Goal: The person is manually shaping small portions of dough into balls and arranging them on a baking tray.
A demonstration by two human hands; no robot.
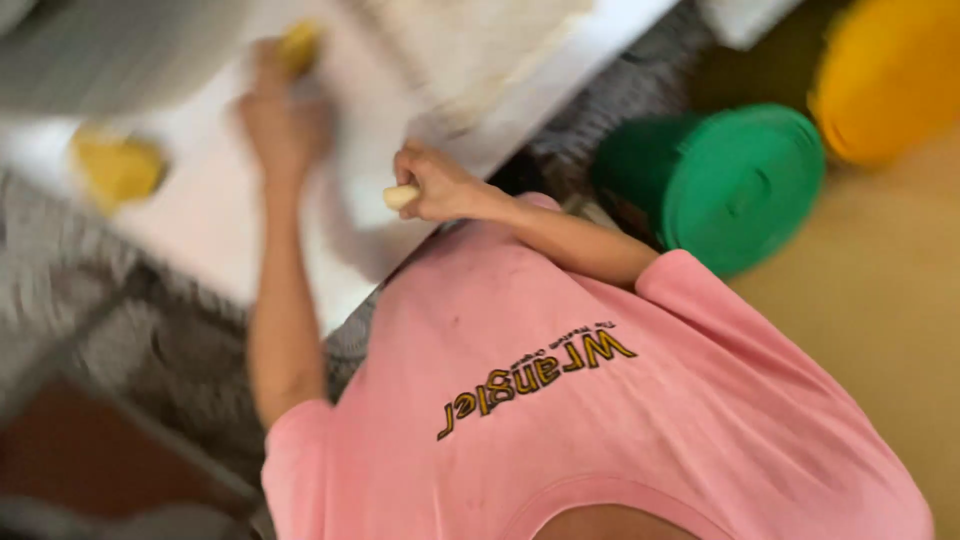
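The view is blurred. My left hand reaches across a white tabletop, its fingers on a small yellow object at the far end. My right hand is closed around a pale, wood-coloured handle at the near edge of the tabletop; what the handle belongs to is hidden. A pale, creased sheet lies on the tabletop just beyond my right hand. My pink shirt fills the lower part of the view.
Another yellow lump lies at the left on the tabletop. A green round tub and a yellow one stand on the tan floor at the right. Grey patterned fabric lies beneath the table.
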